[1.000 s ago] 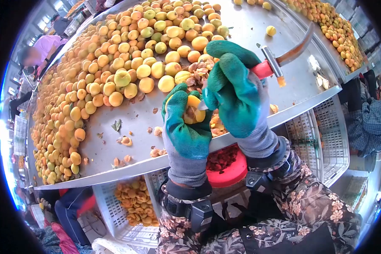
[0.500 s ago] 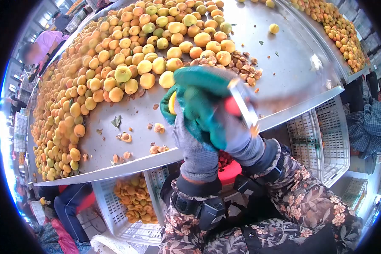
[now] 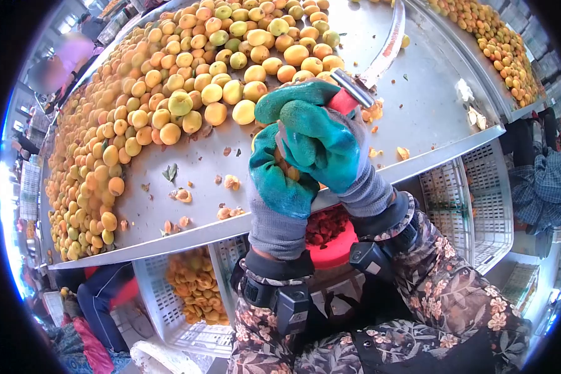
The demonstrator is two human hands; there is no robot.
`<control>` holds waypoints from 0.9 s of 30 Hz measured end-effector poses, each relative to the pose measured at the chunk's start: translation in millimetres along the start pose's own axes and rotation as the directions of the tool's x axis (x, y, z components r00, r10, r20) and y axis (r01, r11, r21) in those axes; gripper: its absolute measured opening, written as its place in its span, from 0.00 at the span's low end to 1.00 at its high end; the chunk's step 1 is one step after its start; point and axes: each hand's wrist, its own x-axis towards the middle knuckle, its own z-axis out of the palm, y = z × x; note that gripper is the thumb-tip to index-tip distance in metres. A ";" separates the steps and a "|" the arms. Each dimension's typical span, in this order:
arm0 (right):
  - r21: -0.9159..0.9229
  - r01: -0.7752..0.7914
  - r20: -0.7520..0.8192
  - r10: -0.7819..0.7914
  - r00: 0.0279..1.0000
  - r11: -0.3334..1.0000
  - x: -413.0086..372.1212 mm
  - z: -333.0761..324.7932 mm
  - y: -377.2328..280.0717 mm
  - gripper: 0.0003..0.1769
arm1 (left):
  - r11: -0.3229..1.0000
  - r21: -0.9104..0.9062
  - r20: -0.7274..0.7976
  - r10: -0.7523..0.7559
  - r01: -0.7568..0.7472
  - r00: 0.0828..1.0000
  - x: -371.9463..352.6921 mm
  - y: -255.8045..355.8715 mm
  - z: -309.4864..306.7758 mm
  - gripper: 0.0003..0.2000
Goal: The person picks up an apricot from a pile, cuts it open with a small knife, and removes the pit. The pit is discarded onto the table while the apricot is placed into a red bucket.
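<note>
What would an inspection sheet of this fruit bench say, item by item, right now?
Surface: metal table, much of it under fruit.
Job's things: apricot in the left hand; knife with a red handle in the right hand, curved blade pointing up; apricot pile across the table.
Clutter: pits and scraps on the bare metal.
Fingers: green-gloved; left closed around the apricot, right closed on the knife.
Cables: nothing seen.
Surroundings: red bowl of pits under the table edge; white crate of cut fruit below; another person at the far left.
</note>
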 end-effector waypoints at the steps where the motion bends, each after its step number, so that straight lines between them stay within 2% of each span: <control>1: -0.024 0.053 0.034 -0.053 0.998 0.998 -1.0 -0.2 2.1 0.11 | 1.000 0.005 0.021 0.021 -0.021 1.000 -0.7 -2.1 -1.9 0.23; 2: -0.045 0.109 0.071 -0.106 0.992 0.993 -1.5 -0.2 4.3 0.10 | 1.000 0.003 0.012 0.023 -0.023 1.000 -1.7 -4.3 -4.9 0.23; 4: -0.078 0.221 0.147 -0.208 0.967 0.972 -2.4 1.1 7.3 0.10 | 0.956 0.273 0.017 0.109 -0.109 0.994 -2.5 -3.6 -9.2 0.23; 6: -0.086 0.271 0.196 -0.251 0.948 0.959 -3.8 -0.9 5.9 0.10 | 0.942 0.302 0.012 0.151 -0.148 0.988 -6.7 6.9 -6.1 0.23; 8: -0.090 0.186 0.291 -0.153 0.945 0.978 -1.3 -4.5 1.3 0.09 | 0.923 0.336 0.010 0.197 -0.189 0.980 -7.7 10.9 -7.0 0.23; 9: -0.005 0.130 0.232 -0.126 0.965 0.991 -5.0 0.4 5.2 0.08 | 0.895 0.399 0.006 0.215 -0.200 0.977 -8.1 8.3 -9.5 0.24; 10: 0.001 0.129 0.239 -0.126 0.963 0.992 -3.7 -2.0 2.6 0.08 | 0.862 0.460 0.005 0.236 -0.211 0.972 -8.2 5.5 -11.9 0.25; 11: 0.127 -0.167 0.316 0.119 0.941 0.978 -0.1 -6.8 -5.1 0.08 | 0.863 0.461 -0.005 0.237 -0.208 0.972 -10.2 2.6 -14.4 0.25; 12: 0.219 -0.452 0.415 0.336 0.845 0.865 2.4 -8.5 -9.4 0.08 | 0.795 0.559 0.030 0.264 -0.236 0.964 -13.0 -0.1 -17.2 0.26; 13: 0.111 -0.047 0.410 -0.003 0.912 0.993 6.0 -5.1 -7.4 0.08 | 0.713 0.648 0.071 0.293 -0.268 0.953 -13.2 -0.5 -18.7 0.28; 14: 0.117 -0.038 0.415 -0.014 0.910 0.992 4.6 -9.9 -7.2 0.08 | 0.708 0.651 0.068 0.305 -0.274 0.950 -13.7 1.7 -17.1 0.28; 16: 0.274 -0.445 0.494 0.272 0.826 0.853 1.0 -19.0 -5.8 0.08 | 0.875 0.432 0.032 0.226 -0.218 0.974 -10.9 8.6 -15.3 0.30; 17: 0.284 -0.427 0.498 0.249 0.831 0.858 0.6 -16.5 -3.7 0.08 | 0.833 0.539 0.054 0.114 -0.125 0.992 -12.9 4.4 -21.4 0.30; 18: 0.441 -0.534 0.485 0.309 0.818 0.721 1.2 -13.7 -1.4 0.08 | 0.824 0.548 0.056 0.136 -0.145 0.989 -13.1 3.6 -21.8 0.30; 20: 0.683 -0.647 0.501 0.427 0.753 0.339 5.2 -7.1 -0.6 0.11 | 0.818 0.555 -0.045 0.207 -0.148 0.977 -10.2 1.2 -16.8 0.27; 21: 0.686 -0.642 0.501 0.418 0.758 0.342 5.1 -4.4 -2.2 0.11 | 0.795 0.527 -0.008 0.357 -0.299 0.934 0.1 -1.6 -18.7 0.27; 22: 0.707 -0.582 0.397 0.456 0.797 0.402 5.6 -1.0 -3.6 0.12 | 0.789 0.533 -0.004 0.366 -0.307 0.931 2.1 -6.0 -20.8 0.27; 24: 0.718 -0.463 0.174 0.509 0.843 0.520 8.5 4.6 -5.1 0.14 | 0.877 0.446 -0.148 0.267 -0.177 0.952 4.3 -14.4 -22.8 0.26; 25: 0.653 -0.504 0.096 0.598 0.795 0.565 7.8 5.5 -7.8 0.13 | 0.852 0.501 -0.175 0.271 -0.152 0.946 5.1 -15.8 -22.5 0.28; 27: 0.609 -0.518 0.063 0.614 0.787 0.601 5.2 13.5 -11.1 0.15 | 0.824 0.537 -0.146 0.301 -0.181 0.942 5.7 -19.3 -24.3 0.30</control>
